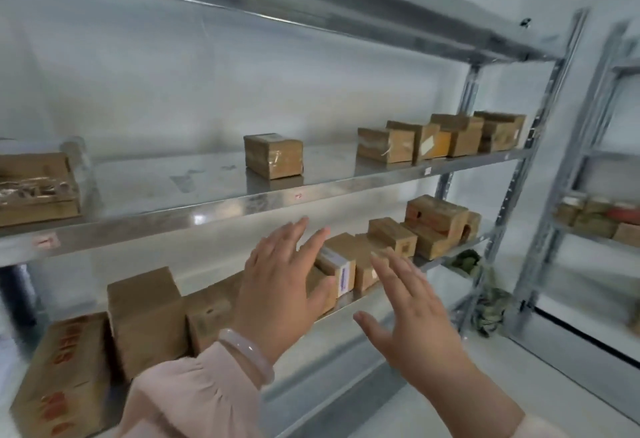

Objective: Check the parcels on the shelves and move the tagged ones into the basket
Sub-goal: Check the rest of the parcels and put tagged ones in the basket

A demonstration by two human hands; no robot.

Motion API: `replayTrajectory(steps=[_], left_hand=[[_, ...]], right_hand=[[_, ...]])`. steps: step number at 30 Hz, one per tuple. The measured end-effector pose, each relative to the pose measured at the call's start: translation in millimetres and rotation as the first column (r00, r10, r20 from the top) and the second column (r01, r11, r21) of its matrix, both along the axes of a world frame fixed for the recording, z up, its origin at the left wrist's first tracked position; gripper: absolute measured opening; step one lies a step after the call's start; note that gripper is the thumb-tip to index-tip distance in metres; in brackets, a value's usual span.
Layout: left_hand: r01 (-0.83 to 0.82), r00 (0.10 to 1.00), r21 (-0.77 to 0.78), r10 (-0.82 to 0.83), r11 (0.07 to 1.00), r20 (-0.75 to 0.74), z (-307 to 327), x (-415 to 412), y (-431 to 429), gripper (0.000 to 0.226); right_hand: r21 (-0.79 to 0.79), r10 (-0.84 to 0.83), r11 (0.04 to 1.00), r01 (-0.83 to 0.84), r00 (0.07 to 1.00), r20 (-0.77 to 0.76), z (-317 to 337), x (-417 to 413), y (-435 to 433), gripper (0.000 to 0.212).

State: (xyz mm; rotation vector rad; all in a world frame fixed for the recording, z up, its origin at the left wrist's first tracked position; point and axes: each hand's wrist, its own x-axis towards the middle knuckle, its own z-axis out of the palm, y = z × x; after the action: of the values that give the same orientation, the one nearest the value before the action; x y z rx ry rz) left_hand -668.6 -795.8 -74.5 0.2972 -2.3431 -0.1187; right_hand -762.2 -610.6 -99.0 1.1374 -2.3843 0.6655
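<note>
Brown cardboard parcels stand on two metal shelves in front of me. My left hand [280, 285] and my right hand [412, 313] are both raised with fingers spread, holding nothing, in front of the lower shelf [349, 302]. Between them sits a small parcel with a white label [337, 263] on its front face. On the upper shelf [214, 209] stands a lone taped parcel [273, 155], and at the right a row of several parcels, one carrying a pale tag [426, 141]. No basket is in view.
Larger boxes with red print [65, 368] stand at the lower left, and a plain box [147, 320] beside them. Stacked parcels [438, 224] fill the lower shelf's right end. A second rack [602, 216] with more parcels stands at the right. A green bundle [488, 309] lies on the floor.
</note>
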Motion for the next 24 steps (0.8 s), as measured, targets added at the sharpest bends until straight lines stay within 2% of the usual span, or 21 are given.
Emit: replayTrajectory(steps=[5, 11, 16, 21, 24], left_hand=[[0.063, 0.996, 0.033, -0.06, 0.997, -0.073, 28.8, -85.2, -10.4, 0.065], [0.154, 0.987, 0.06, -0.15, 0.986, -0.062, 51.4, -175.6, -40.1, 0.064], [0.245, 0.958, 0.071, -0.23, 0.967, -0.171, 93.5, -245.5, -58.3, 0.062], [0.263, 0.965, 0.125, -0.26, 0.957, -0.037, 101.2, -314.4, -58.8, 0.066], [0.26, 0.966, 0.176, -0.254, 0.95, -0.053, 99.7, -348.2, -62.0, 0.065]], right_hand=[[-0.071, -0.076, 0.995, 0.072, 0.995, -0.061, 35.4, -77.8, -9.0, 0.078], [-0.074, -0.078, 0.994, 0.075, 0.996, -0.033, 55.3, -165.2, -58.5, 0.076], [-0.16, -0.109, 0.981, 0.107, 0.994, -0.001, 73.4, -236.3, -72.1, 0.074], [-0.191, -0.098, 0.976, 0.106, 0.994, 0.054, 82.0, -295.6, -72.7, 0.072], [-0.268, -0.065, 0.959, 0.087, 0.994, 0.088, 90.8, -336.3, -76.4, 0.068]])
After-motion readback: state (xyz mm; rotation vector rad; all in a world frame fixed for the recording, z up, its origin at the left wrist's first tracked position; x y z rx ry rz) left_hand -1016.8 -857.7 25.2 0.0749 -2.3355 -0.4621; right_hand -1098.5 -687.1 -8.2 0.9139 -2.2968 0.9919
